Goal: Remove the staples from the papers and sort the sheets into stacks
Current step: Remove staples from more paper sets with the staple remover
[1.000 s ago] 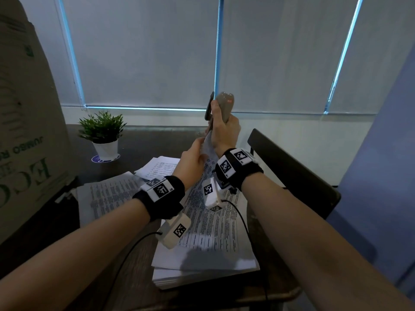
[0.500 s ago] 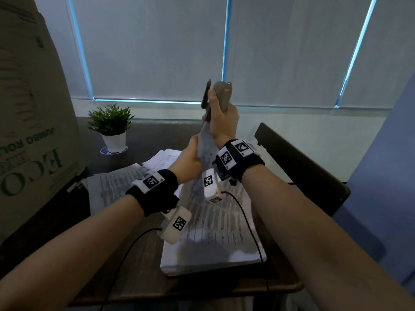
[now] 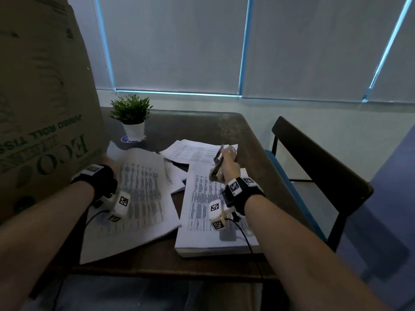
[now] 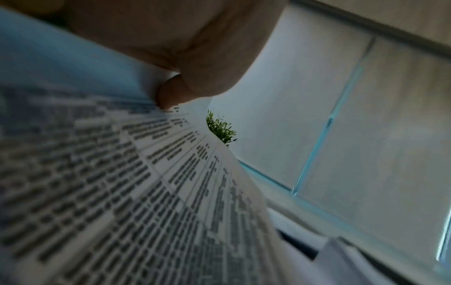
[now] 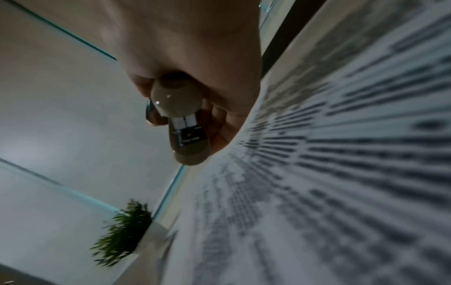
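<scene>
Two hands, left fingers (image 4: 171,96) pinching sheet (image 3: 143,194) (printed), right gripping stapler (image 3: 221,163)

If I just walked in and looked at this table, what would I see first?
First, printed papers: a thick stack at the near right, and a sheet that the left hand holds by its far corner over the table's left side. Next, the right hand gripping a staple remover above the stack. A big cardboard box fills the left, with a small potted plant beside it.
</scene>
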